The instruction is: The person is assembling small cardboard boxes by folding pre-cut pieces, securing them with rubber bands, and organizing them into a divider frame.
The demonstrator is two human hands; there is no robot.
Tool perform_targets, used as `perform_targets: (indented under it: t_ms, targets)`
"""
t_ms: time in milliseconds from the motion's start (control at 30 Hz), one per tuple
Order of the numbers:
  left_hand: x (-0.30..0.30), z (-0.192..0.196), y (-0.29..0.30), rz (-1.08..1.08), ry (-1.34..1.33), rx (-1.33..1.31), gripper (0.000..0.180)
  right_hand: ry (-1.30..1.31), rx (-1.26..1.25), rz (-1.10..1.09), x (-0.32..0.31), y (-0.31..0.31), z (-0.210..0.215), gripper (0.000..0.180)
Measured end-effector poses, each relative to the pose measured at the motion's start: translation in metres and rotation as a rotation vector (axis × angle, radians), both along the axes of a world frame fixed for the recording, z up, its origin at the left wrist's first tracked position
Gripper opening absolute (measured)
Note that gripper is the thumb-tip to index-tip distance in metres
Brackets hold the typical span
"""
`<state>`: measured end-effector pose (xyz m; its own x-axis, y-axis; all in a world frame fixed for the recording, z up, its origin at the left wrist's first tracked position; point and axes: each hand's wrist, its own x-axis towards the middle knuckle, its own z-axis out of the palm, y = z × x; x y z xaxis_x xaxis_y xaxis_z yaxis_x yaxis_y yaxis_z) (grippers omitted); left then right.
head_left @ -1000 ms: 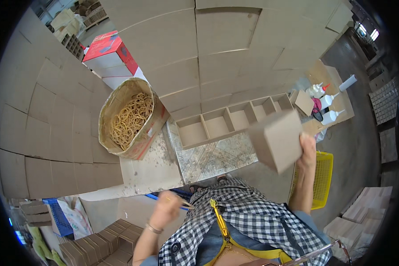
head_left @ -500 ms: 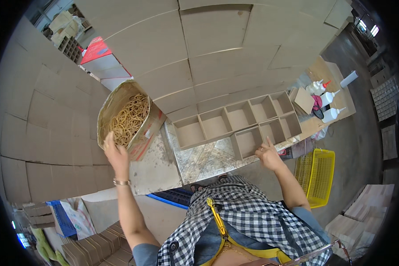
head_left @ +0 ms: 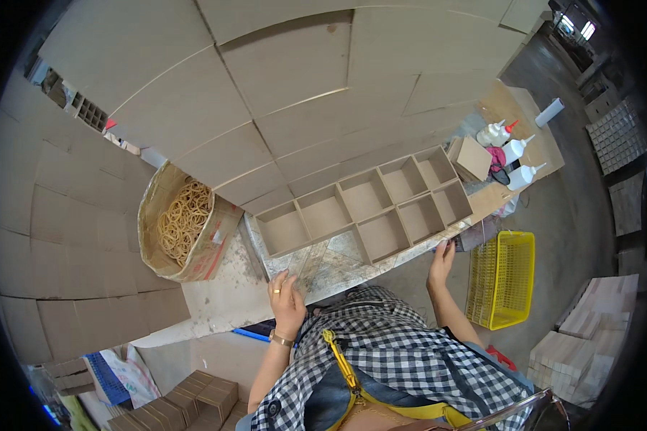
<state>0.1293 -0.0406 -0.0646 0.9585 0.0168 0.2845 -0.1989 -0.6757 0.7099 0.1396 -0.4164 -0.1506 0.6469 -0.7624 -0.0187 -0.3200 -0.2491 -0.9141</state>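
Note:
My left hand (head_left: 287,302) is over the table's front edge, left of the divided tray. Its fingers are loosely bent and apart, and I see nothing held in them. My right hand (head_left: 441,269) is at the front edge beyond the tray's near right corner, fingers upward and slightly apart, with no held thing visible. The brown cardboard divided tray (head_left: 332,234) lies slantwise on the worn tabletop (head_left: 319,260). It has two rows of open compartments, the near row shorter. To the left stands a lined carton (head_left: 207,251) with tan rubber bands (head_left: 185,224).
Stacked cardboard (head_left: 305,79) walls the table's back and left. At the right end are squeeze bottles (head_left: 525,177) and loose cardboard pieces (head_left: 474,159). A yellow plastic basket (head_left: 512,280) stands on the floor at right. Bundled cardboard (head_left: 187,402) lies at lower left.
My left hand has left the rubber-band carton and moved right to the table's front edge. My right hand has come off the tray's near side, slightly right and down. The view has shifted.

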Motion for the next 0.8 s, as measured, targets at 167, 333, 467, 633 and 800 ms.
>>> perform_targets:
  t_ms: [167,333,467,633,800]
  targets:
    - [-0.012,-0.006,-0.003,0.025,0.073,-0.110,0.029,-0.361,0.917,-0.344,0.063,0.016,0.006,0.066]
    - [-0.027,-0.003,0.003,0.031,0.086,-0.155,0.024,-0.475,0.846,-0.362,0.071,0.019,0.002,0.056]
    - [-0.030,-0.009,-0.001,0.000,0.127,-0.226,0.024,-0.502,0.720,-0.391,0.069,0.014,-0.001,0.053]
    - [-0.020,-0.004,-0.014,-0.129,0.139,-0.200,0.021,-0.521,0.675,-0.381,0.062,0.000,-0.032,0.051]
    - [-0.016,-0.017,-0.019,-0.210,0.211,-0.203,0.019,-0.208,0.636,-0.427,0.036,0.004,-0.004,0.045]
